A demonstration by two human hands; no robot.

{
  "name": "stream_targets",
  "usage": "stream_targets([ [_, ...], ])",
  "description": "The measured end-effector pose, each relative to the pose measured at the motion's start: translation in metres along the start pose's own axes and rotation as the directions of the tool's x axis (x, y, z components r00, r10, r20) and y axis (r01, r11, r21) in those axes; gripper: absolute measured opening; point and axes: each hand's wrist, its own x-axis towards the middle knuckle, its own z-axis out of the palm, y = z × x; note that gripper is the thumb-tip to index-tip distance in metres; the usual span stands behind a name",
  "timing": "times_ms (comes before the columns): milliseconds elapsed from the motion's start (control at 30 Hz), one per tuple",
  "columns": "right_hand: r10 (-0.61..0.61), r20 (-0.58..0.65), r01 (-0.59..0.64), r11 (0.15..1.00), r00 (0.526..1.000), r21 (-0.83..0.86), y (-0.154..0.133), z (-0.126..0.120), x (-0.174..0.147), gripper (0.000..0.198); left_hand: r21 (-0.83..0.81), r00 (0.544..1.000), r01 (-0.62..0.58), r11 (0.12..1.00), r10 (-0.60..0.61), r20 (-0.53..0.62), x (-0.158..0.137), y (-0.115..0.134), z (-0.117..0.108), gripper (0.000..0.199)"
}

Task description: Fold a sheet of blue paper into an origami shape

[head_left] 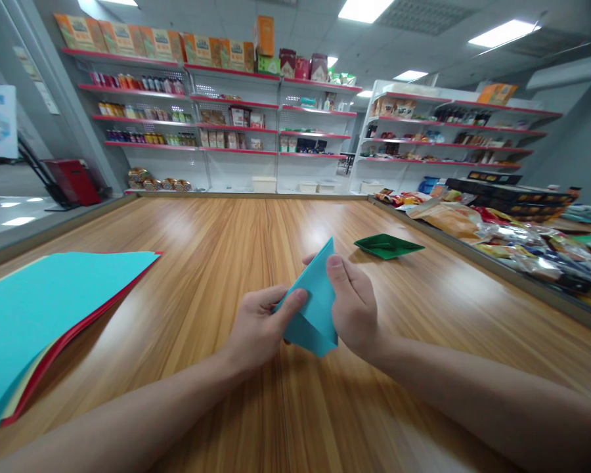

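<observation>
A stack of coloured paper (73, 289), blue on top, lies at far left; the left forearm slants in from the lower left, and the left hand (261, 322), thumb across the near face, pinches the left side of the folded blue paper (318, 305); this is held over the middle of the wooden table (217, 243), tip pointing up, long axis steep and leaning slightly right; the right hand (355, 303), thumb raised, pinches its right edge; farther right rests a green folded paper (389, 247).
</observation>
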Motion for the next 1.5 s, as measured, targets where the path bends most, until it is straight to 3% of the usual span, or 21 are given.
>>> stream_targets([
  [133,-0.052,-0.058,0.047,0.996,0.997,-0.077,0.006,0.0,0.001,0.039,0.012,0.995,0.048,0.999,-0.047,-0.083,0.0,0.001,0.005,0.044],
  [267,-0.047,-0.032,0.048,0.999,0.998,0.01,0.005,0.002,0.001,0.036,-0.124,0.982,0.161,0.979,-0.172,-0.084,-0.003,0.003,0.011,0.044],
  [367,-0.026,0.048,0.021,0.994,0.999,0.112,0.001,0.002,0.004,0.034,-0.228,0.978,0.185,0.956,-0.201,-0.049,-0.005,0.004,0.011,0.042],
  [467,0.044,0.178,-0.081,0.976,0.983,0.201,-0.003,-0.002,0.009,0.038,-0.283,0.985,0.163,0.945,-0.173,-0.009,-0.006,0.003,0.008,0.039],
  [700,0.104,0.332,-0.201,0.941,0.938,0.273,-0.002,-0.009,0.019,0.042,-0.256,0.983,0.184,0.949,-0.179,0.044,-0.004,0.005,0.004,0.04],
  [1200,0.0,0.299,-0.097,0.946,0.954,0.309,-0.001,-0.006,0.013,0.038,-0.188,0.982,0.186,0.965,-0.179,0.052,-0.006,0.005,0.005,0.041],
  [1500,0.043,0.301,-0.118,0.964,0.953,0.237,-0.002,-0.008,0.013,0.044,-0.169,0.986,0.161,0.972,-0.153,0.06,-0.007,0.003,0.005,0.039],
])
